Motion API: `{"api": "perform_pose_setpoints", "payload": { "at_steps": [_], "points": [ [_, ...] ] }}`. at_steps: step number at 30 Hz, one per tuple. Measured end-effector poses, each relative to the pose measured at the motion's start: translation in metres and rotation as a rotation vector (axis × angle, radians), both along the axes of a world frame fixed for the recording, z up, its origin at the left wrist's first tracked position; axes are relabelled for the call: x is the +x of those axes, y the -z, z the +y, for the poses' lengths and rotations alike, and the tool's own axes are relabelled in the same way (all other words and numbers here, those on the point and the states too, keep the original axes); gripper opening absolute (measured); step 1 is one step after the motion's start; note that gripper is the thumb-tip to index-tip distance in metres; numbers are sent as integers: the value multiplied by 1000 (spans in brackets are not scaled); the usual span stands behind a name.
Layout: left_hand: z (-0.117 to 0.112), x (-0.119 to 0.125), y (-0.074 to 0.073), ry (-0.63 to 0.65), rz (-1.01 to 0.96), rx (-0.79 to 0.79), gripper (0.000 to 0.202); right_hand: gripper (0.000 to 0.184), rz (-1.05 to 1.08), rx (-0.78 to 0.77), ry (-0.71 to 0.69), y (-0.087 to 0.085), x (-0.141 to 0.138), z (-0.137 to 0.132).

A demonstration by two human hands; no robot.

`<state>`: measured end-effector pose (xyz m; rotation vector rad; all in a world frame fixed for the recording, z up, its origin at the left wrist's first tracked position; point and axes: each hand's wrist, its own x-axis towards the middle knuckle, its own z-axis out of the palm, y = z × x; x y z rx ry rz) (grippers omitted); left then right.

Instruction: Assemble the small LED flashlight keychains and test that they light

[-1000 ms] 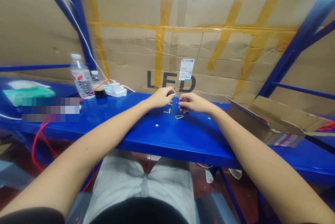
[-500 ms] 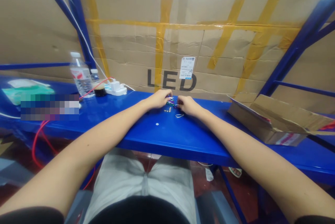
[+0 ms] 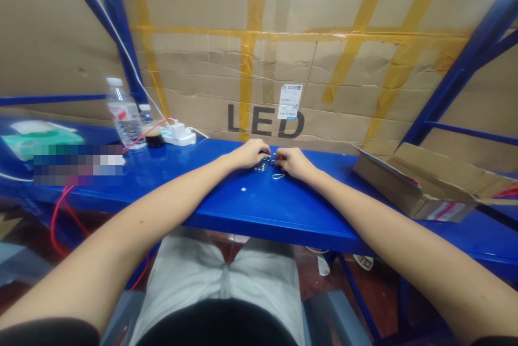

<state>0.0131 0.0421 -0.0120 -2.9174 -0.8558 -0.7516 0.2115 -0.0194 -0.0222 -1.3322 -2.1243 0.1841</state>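
Both my hands rest on the blue metal shelf point(image 3: 226, 200), close together over a little pile of small metal rings and clips point(image 3: 267, 163). My left hand point(image 3: 247, 153) has its fingers curled and pinched at the pile's left side. On the pile's right, my right hand point(image 3: 292, 162) is also curled, fingertips down among the pieces. What each hand pinches is too small to name. A silver clip point(image 3: 278, 176) lies just in front of my right hand. A single small round white piece point(image 3: 243, 189) lies apart, nearer to me.
A taped cardboard sheet marked LED point(image 3: 265, 121) stands behind the shelf. A water bottle point(image 3: 122, 114), a dark cup point(image 3: 154, 138) and a white power strip point(image 3: 178, 136) with a red cable sit at the left. An open cardboard box point(image 3: 421, 184) lies at the right.
Both hands have come down from slightly raised onto the shelf and drawn closer together over the small pieces. The view has tipped up a little.
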Motion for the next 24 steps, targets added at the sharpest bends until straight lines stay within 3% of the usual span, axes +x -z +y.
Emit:
{"api": "perform_pose_setpoints", "payload": {
  "at_steps": [15, 24],
  "points": [
    [-2, 6, 0, 0, 61, 17, 25, 13, -83, 51, -66, 6, 4, 10],
    [-4, 6, -4, -10, 103, 53, 29, 23, -188, 38, -86, 0, 1, 3]
  ]
}}
